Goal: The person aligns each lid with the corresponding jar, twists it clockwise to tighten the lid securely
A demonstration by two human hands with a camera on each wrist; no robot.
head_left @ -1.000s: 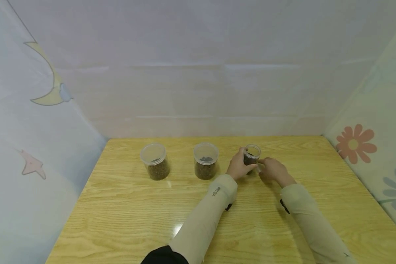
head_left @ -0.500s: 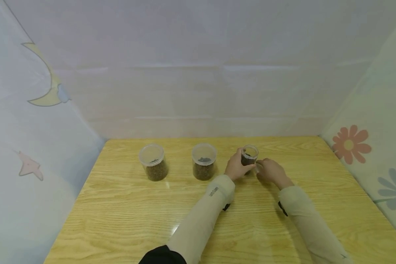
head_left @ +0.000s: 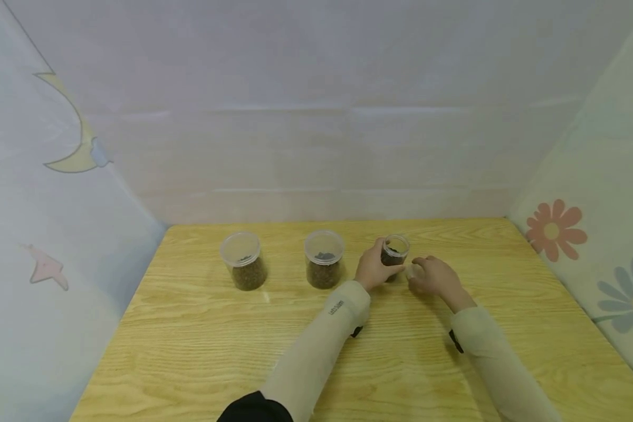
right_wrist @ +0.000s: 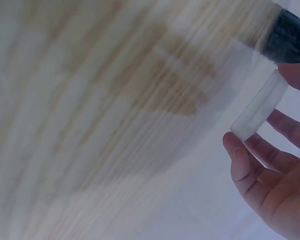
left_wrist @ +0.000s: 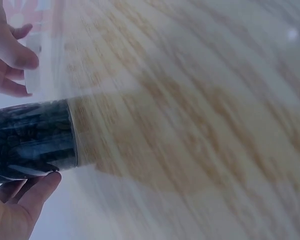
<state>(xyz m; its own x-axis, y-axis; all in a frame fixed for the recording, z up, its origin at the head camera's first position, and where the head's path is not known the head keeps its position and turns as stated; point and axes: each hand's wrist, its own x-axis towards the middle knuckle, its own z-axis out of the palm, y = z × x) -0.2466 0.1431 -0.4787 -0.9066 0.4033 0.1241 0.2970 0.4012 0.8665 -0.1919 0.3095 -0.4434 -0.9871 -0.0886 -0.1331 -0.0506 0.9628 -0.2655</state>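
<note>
My left hand (head_left: pixel 371 269) grips a small clear jar (head_left: pixel 392 257) from its left side, thumb across the near side. The jar stands upright at the table's back right, its mouth uncovered, with dark pieces inside. Just right of it, my right hand (head_left: pixel 436 278) pinches a whitish translucent lid (right_wrist: pixel 260 106) between thumb and fingers, held on edge. In the left wrist view the lid (left_wrist: pixel 33 70) appears beside the jar (left_wrist: pixel 35 137), apart from it. Fingertips (left_wrist: pixel 47 185) of my left hand rest against the jar's wall.
Two larger clear jars stand in a row to the left, one in the middle (head_left: pixel 324 271) and one farther left (head_left: pixel 249 274). Both have translucent tops and brown contents. The wooden table (head_left: pixel 190 351) meets printed wall sheets at its back and sides.
My right hand has drawn slightly away from the small jar, and the lid now shows between its fingers. My left hand keeps its grip on the jar. The head view shifts a little.
</note>
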